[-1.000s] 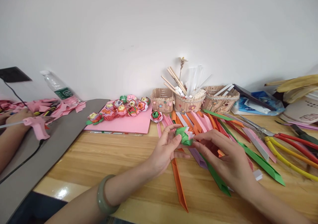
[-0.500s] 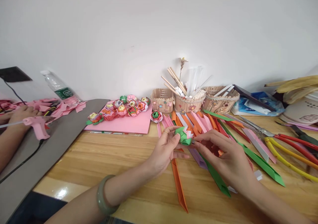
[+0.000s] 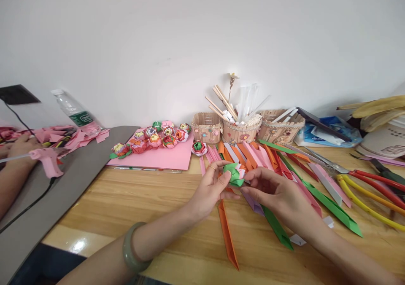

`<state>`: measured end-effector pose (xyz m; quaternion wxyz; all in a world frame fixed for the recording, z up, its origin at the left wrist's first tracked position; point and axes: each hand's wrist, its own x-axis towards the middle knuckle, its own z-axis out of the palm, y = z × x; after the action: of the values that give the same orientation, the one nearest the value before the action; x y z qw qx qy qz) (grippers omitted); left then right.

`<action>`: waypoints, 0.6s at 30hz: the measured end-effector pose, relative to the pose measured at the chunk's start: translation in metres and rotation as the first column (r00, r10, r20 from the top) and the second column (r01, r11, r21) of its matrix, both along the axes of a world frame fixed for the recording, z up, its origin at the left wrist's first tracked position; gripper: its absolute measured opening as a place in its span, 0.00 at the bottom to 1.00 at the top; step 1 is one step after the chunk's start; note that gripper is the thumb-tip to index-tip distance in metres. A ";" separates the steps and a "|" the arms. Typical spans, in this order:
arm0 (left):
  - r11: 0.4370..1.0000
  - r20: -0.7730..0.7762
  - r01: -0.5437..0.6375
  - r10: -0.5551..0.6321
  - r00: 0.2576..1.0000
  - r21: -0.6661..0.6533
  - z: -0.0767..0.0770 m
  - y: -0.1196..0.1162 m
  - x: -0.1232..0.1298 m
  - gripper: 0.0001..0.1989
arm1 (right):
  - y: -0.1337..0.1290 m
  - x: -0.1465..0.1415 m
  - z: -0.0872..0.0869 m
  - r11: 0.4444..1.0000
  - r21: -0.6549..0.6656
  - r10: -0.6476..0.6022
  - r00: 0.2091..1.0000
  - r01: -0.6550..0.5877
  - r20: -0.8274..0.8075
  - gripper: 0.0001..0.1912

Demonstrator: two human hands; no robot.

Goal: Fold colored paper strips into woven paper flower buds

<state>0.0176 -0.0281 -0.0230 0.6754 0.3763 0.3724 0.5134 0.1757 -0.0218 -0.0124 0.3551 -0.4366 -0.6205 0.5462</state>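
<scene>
A folded paper flower [image 3: 234, 174], green outside with pale pink petals at its right, sits in my left hand [image 3: 211, 186]. The thumb presses on its near side and the other fingers lie behind and under it. My right hand [image 3: 278, 194] is close at the flower's right edge. Its thumb and index fingertip are apart, with nothing visible between them; whether a fingertip touches the petals I cannot tell. Beneath the hands lie folded paper strips, among them an orange strip [image 3: 228, 236] and a green strip [image 3: 278, 228].
Several finished paper flowers [image 3: 155, 140] rest on a pink sheet [image 3: 167, 160]. Behind stand decorated wooden baskets [image 3: 207, 129]. Red-handled scissors [image 3: 332, 164] and yellow-handled ones [image 3: 357, 196] lie right. At left are a pink glue gun [image 3: 47, 160], a bottle [image 3: 71, 110] and another person's hand [image 3: 23, 150].
My right thumb and index finger have spread apart and drawn back slightly from the flower's lower right edge. The flower has turned slightly in my left hand, which stays nearly in place.
</scene>
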 end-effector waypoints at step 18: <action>0.994 -0.102 0.097 -0.092 0.991 0.045 0.002 0.001 -0.002 0.25 | -0.002 0.003 0.011 0.989 0.141 0.024 0.990 -0.043 0.137 0.10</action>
<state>0.0152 -0.0266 -0.0211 0.6698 0.4354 0.3745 0.4706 0.1786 -0.0233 -0.0012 0.3337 -0.4353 -0.6880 0.4753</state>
